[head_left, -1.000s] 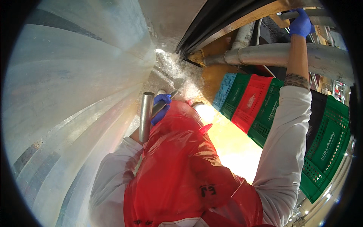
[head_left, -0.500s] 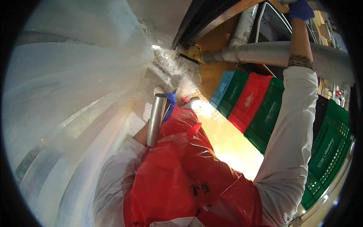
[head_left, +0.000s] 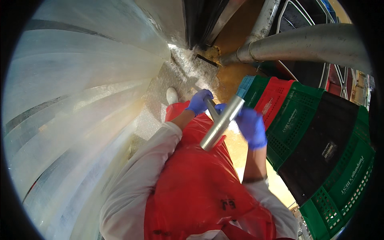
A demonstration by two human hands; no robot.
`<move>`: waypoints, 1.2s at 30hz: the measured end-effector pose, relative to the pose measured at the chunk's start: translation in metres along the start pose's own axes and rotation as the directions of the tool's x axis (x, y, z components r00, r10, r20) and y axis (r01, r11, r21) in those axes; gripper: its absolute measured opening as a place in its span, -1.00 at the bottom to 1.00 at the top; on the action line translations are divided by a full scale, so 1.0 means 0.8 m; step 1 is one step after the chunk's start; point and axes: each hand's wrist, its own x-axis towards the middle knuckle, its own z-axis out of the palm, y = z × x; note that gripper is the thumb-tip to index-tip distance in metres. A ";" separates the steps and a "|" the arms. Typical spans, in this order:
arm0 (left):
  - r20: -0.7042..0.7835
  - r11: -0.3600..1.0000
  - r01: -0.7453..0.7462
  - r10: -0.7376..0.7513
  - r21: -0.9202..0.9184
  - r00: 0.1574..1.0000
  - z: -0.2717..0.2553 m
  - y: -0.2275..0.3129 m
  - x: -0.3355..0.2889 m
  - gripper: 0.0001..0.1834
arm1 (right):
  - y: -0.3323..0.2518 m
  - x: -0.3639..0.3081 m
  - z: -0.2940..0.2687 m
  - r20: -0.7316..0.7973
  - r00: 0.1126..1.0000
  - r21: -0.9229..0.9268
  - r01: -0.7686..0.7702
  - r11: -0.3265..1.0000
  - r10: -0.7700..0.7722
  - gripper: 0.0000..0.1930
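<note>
A metal mallet (head_left: pixel 222 123) is held slantwise in front of my red apron; its shiny cylindrical head is nearest me, with a greyish handle running away. My left hand (head_left: pixel 199 103), in a blue glove, is closed round the handle. Partly behind the head is my right hand (head_left: pixel 252 127), also blue-gloved and smeared by motion. Its fingers show on both sides of the head and appear wrapped round the handle close to it.
Tall translucent whitish slabs (head_left: pixel 80 92) line the left side. Green crates (head_left: pixel 288 116), a red crate (head_left: pixel 274 94) and a black crate (head_left: pixel 320 140) stand on the right. Thick grey pipes (head_left: pixel 296 42) cross behind them. Wet, shiny floor (head_left: pixel 160 102) lies ahead, around my white boot (head_left: pixel 172 96).
My right hand has come down from the upper right to the mallet. My left hand has raised the mallet from beside my leg and brought it rightward across my front.
</note>
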 end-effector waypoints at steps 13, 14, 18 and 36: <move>0.503 0.913 -0.292 0.116 0.286 0.856 0.043 0.067 0.094 -0.94 | -0.040 -0.114 0.044 -0.364 0.839 -0.211 0.349 0.913 -0.405 -0.57; 0.550 0.900 -0.310 0.098 0.307 0.829 0.035 0.075 0.112 -0.93 | -0.038 -0.110 0.045 -0.381 0.816 -0.182 0.394 0.901 -0.434 -0.57; 0.591 0.912 -0.282 0.056 0.297 0.805 0.017 0.024 0.181 -0.88 | -0.007 -0.061 0.031 -0.531 0.739 -0.044 0.465 0.884 -0.415 -0.66; 0.439 0.975 -0.102 0.005 0.198 0.898 0.004 -0.024 0.166 -0.81 | -0.069 0.045 0.054 -0.256 0.963 -0.407 -0.024 0.913 -0.089 -0.66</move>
